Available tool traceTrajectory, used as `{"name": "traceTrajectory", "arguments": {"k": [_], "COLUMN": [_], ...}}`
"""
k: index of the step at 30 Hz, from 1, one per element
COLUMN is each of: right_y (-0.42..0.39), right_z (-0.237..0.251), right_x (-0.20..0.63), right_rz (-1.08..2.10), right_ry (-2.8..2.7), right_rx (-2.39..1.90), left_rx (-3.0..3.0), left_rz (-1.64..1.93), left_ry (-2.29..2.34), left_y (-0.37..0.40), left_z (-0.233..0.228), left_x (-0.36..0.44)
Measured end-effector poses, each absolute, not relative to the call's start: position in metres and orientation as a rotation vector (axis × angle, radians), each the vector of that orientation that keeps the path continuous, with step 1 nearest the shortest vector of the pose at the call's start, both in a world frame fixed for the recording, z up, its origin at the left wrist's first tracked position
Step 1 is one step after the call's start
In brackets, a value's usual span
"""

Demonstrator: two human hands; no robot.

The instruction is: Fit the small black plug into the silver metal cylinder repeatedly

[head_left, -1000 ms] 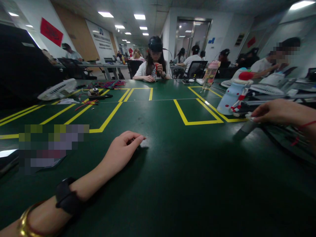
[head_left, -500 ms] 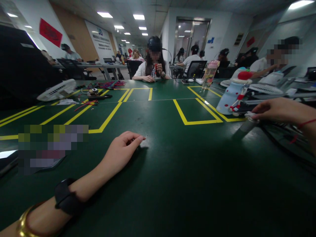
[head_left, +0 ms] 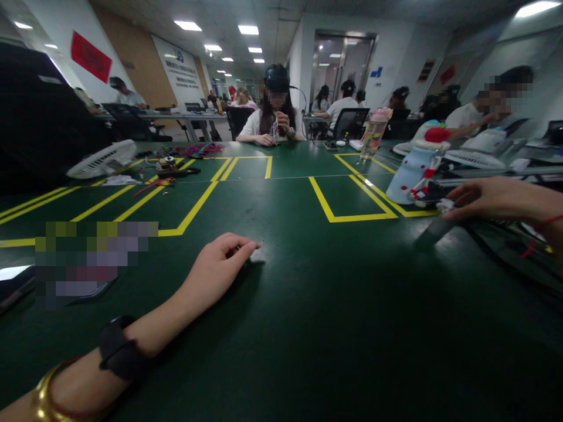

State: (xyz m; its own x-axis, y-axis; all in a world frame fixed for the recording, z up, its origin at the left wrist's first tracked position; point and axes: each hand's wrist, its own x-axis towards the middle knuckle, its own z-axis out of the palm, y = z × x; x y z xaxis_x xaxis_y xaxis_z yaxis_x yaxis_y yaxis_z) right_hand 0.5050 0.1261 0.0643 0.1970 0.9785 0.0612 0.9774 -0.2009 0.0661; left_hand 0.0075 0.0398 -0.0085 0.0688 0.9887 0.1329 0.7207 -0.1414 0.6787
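Head cam view, just the one angle here. The left hand (head_left: 217, 268) lies palm-down on the dark green table top (head_left: 308, 328), fingers loosely curled with the tips touching the surface, holding nothing as far as I can see. There's a black wristband (head_left: 121, 356) and a gold bangle (head_left: 48, 392) on that forearm.

Over at the far right, the right hand (head_left: 488, 199) is stretched out with its fingertips pinched on a small white object (head_left: 445, 204), too small to tell what it actually is. That sits just beside a pale blue fan-like gadget with a red top (head_left: 416, 167), right by the yellow tape rectangle (head_left: 352, 199). Across the table a person in a white shirt (head_left: 272, 120) sits at the far edge.
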Motion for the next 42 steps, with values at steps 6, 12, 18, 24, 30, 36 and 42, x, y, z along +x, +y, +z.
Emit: {"name": "traceTrajectory", "arguments": {"k": [6, 12, 18, 24, 30, 36, 42], "right_y": [0.126, 0.098, 0.045, 0.019, 0.021, 0.020, 0.019], "right_z": [0.066, 0.066, 0.031, 0.004, -0.014, -0.017, -0.013], "right_x": [0.495, 0.408, 0.288, 0.252, 0.257, 0.256, 0.256], "right_rz": [-0.076, -0.302, -0.677, -0.918, -1.252, -1.023, -0.859], "right_ry": [1.936, 2.519, 3.233, 3.371, 3.235, 3.209, 3.254], "right_rx": [2.355, 2.207, 1.653, 1.411, 1.567, 1.639, 1.553], "left_rx": [1.910, 1.922, 1.917, 1.976, 2.112, 2.153, 1.981], "left_rz": [0.806, 0.819, 0.816, 0.822, 0.828, 0.869, 0.922], "left_ry": [1.699, 1.703, 1.689, 1.639, 1.416, 1.197, 1.302], "left_y": [0.040, 0.040, 0.039, 0.041, 0.028, 0.012, 0.010], "left_z": [-0.009, -0.008, -0.008, -0.009, -0.001, 0.010, 0.012], "left_x": [0.008, 0.009, 0.008, 0.009, 0.026, 0.051, 0.060]}}
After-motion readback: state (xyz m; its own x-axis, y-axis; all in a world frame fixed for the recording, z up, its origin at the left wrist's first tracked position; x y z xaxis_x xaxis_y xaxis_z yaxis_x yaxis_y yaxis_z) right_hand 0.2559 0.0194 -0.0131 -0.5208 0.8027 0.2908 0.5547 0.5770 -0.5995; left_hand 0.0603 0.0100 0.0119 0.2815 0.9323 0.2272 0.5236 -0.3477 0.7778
